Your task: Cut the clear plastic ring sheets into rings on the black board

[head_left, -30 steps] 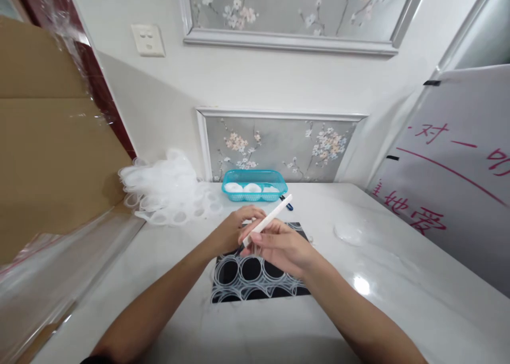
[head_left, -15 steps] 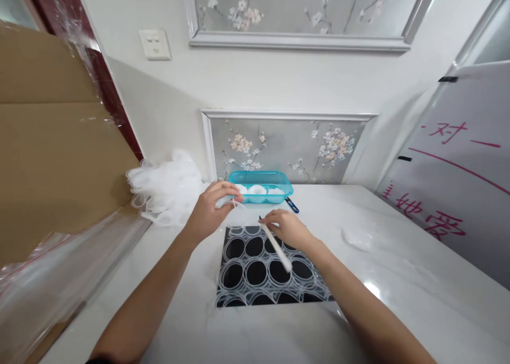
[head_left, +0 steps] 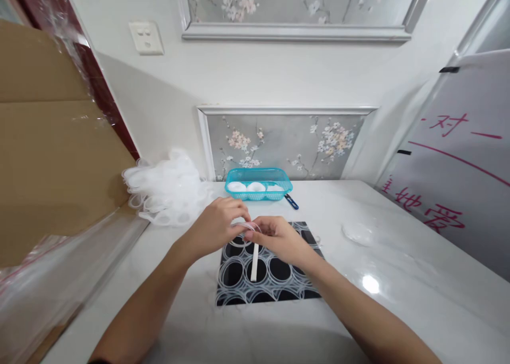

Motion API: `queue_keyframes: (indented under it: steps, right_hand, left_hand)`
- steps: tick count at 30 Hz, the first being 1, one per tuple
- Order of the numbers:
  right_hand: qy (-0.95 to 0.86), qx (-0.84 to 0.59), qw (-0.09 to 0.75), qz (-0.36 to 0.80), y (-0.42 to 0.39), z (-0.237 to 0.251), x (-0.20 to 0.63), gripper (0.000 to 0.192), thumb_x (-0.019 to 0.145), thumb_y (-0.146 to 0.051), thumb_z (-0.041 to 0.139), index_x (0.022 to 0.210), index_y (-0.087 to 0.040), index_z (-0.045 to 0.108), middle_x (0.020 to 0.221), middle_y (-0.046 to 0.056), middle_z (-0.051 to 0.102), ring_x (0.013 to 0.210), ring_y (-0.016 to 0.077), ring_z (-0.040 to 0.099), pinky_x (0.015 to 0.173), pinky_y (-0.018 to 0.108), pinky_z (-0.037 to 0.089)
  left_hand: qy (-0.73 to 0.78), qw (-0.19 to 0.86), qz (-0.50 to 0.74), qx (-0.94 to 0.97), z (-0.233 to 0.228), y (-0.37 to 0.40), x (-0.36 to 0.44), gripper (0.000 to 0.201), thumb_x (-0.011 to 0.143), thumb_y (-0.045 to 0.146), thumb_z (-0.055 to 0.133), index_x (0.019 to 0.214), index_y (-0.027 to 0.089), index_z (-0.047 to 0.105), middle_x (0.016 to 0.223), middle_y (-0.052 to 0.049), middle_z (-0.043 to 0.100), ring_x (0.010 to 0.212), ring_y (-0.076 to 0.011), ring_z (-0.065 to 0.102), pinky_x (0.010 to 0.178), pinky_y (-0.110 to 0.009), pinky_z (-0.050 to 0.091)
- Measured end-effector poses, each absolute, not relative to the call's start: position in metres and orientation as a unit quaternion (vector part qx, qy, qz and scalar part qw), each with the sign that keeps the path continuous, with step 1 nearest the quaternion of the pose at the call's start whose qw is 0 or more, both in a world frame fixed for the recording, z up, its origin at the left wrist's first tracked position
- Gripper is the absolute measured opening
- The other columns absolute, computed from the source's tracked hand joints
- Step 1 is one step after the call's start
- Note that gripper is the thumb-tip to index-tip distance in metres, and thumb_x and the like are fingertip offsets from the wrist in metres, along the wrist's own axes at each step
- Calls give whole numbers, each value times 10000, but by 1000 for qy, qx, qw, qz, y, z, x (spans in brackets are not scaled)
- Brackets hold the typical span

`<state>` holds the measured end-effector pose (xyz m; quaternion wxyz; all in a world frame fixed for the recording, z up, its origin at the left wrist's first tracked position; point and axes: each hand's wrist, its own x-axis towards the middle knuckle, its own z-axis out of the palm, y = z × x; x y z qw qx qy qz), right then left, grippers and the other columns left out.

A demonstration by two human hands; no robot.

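**Two hands meet over a black mat on a white marble table**

Seen from the head camera, a person's left hand (head_left: 217,227) and right hand (head_left: 279,239) come together above a black mat (head_left: 266,271) that lies flat on a glossy white marble table (head_left: 398,300). The left hand's fingers are closed on a thin clear plastic ring (head_left: 245,231), pinched at its near-left edge; the right hand's fingertips touch the same ring from the other side. The right hand is also closed around a slim white stick (head_left: 254,261), which hangs down from the fingers, its lower end over the mat. The ring sits between the two hands, just above the mat's far edge.

The mat is covered with rows of clear rings laid side by side, dark circles showing through them. Beyond the mat, against the wall, stands a turquoise plastic basket (head_left: 258,183) holding round white pieces. A small blue-handled tool (head_left: 291,201) lies just right of the basket. Left of the basket, a loose heap of clear plastic rings (head_left: 167,191) is piled at the table's far-left corner. To the right of the mat, well apart from it, a clear round lid (head_left: 356,232) rests on the marble.

Behind the table the wall is white, with grey floral panels (head_left: 279,143) in pale frames and a light switch (head_left: 145,37) above the heap. A cardboard box (head_left: 48,141) wrapped in clear film fills the left side. On the right leans a white board (head_left: 458,162) with red handwriting.
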<state>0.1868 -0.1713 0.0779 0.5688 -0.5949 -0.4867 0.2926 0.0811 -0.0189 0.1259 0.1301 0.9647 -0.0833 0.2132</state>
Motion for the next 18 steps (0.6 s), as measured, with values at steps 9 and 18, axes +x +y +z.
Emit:
queue_keyframes:
  steps: [9,18]
  right_hand:
    - [-455,-450,640,426,-173,78,199,189,800,-382,687,899,-224,713,819,19,699,838,146,630,919,347,421]
    - [-507,-520,586,360,-177,83,191,228,811,-358,663,1005,-241,695,903,26,696,887,161,625,868,350,447]
  left_hand:
    - [-109,257,128,952,135,-12,77,264,848,287,608,1106,229,601,1102,-41,632,1019,-187,580,892,-332,449]
    - [-98,207,186,956,117,-17,93,149,901,246,502,876,200,641,931,-38,659,885,-183,579,820,-363,454]
